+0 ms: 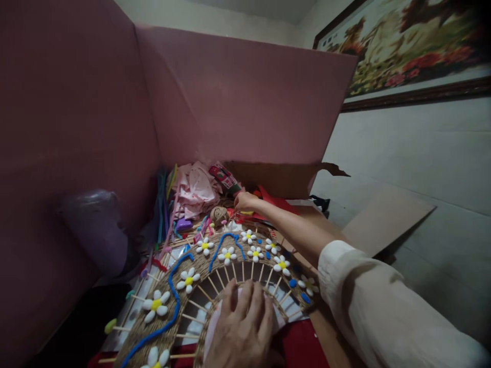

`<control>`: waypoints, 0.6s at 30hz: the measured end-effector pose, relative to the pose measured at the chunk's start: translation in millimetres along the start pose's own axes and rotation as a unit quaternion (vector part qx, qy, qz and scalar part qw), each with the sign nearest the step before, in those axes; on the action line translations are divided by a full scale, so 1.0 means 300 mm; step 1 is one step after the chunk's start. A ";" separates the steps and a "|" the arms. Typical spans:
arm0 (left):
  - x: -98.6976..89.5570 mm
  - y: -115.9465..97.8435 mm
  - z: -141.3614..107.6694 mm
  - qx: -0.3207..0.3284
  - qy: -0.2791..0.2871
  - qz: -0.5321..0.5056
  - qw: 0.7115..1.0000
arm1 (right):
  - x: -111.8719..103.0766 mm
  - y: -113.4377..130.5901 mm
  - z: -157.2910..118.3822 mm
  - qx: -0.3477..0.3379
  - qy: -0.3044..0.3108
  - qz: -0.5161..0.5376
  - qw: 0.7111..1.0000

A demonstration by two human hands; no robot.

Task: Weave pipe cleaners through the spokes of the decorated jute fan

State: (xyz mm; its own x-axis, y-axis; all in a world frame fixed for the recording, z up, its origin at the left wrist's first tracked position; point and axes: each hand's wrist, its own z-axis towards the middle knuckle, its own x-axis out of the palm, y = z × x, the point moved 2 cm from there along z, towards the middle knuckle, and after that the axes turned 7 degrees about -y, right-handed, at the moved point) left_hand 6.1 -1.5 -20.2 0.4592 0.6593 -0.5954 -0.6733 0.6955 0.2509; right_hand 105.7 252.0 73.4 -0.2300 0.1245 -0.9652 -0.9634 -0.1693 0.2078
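Note:
A fan-shaped craft piece of twine woven around thin wooden sticks lies in front of me. White flowers with yellow centres, a wavy blue strip and blue dots decorate its band. My left hand rests on its pale pink middle, fingers stretched out and slightly apart. Beyond the craft, my right hand reaches into a pile of materials, fingers bent down and drawn together; whatever they hold is too small to make out. Close to its fingertips sit a ball of twine and red paper.
Crumpled pink cloth, a printed packet and coloured fuzzy sticks crowd the back. Pink panels enclose the back and left. A clear plastic bag stands left. Cardboard leans against the right wall.

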 end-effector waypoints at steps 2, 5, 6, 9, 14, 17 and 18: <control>0.006 0.001 0.002 0.005 -0.031 0.013 0.999 | 0.027 0.026 0.023 0.001 0.034 -0.007 0.999; 0.005 0.001 0.011 0.004 -0.024 0.026 0.999 | 0.060 0.052 0.043 0.001 0.059 -0.011 0.998; 0.003 0.001 0.013 0.006 -0.017 0.027 0.999 | 0.067 0.055 0.049 0.002 0.058 -0.009 0.998; -0.004 0.000 0.013 0.006 -0.006 0.021 1.000 | 0.064 0.047 0.069 0.006 0.032 0.005 0.999; -0.010 -0.004 0.007 -0.004 0.047 -0.013 0.999 | -0.031 -0.021 0.088 0.026 -0.072 0.053 0.996; -0.016 -0.006 0.009 -0.024 0.091 -0.029 0.995 | -0.105 -0.069 0.070 0.040 -0.138 0.072 0.987; -0.019 -0.007 0.011 -0.028 0.104 -0.032 0.994 | -0.127 -0.082 0.060 0.043 -0.154 0.075 0.984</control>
State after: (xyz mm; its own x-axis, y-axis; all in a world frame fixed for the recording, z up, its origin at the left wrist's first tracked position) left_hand 6.8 -5.7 -14.9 0.3762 0.5375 -0.7547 -0.6803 0.7132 0.1688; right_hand 135.7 269.0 107.9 -0.3888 0.3977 -0.8310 -0.9204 -0.1263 0.3701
